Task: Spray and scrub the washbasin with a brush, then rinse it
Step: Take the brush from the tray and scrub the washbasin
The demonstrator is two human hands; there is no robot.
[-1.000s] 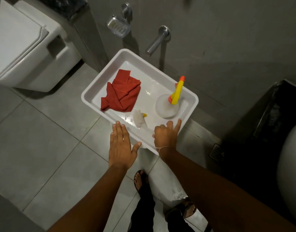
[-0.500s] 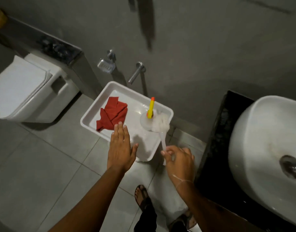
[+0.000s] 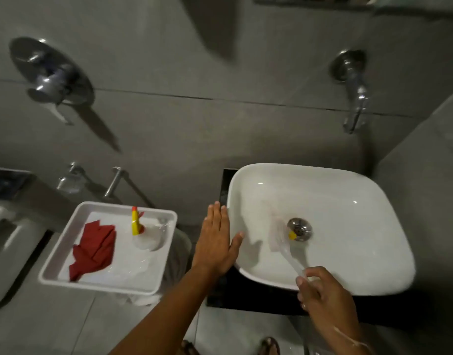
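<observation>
The white washbasin point(image 3: 348, 201) sits on a black counter at the right, its metal drain point(image 3: 299, 228) near the middle. My right hand point(image 3: 323, 293) grips the clear handle of a white brush point(image 3: 279, 237), whose blurred head lies inside the bowl just left of the drain. My left hand point(image 3: 215, 242) hovers flat with fingers spread at the basin's left rim, holding nothing. A spray bottle point(image 3: 137, 226) with a yellow and orange nozzle stands in the white tray point(image 3: 105, 285) on the left.
A red cloth point(image 3: 92, 249) lies in the tray. A wall tap point(image 3: 353, 98) hangs above the basin's far right. A round shower control point(image 3: 51, 75) is on the wall at the left, a toilet point(image 3: 2, 252) at the far left. My sandalled feet show at the bottom.
My right hand lifted the brush out of the tray and carried it right into the washbasin. My left hand moved from the tray's edge to the basin's left rim. The view swung right.
</observation>
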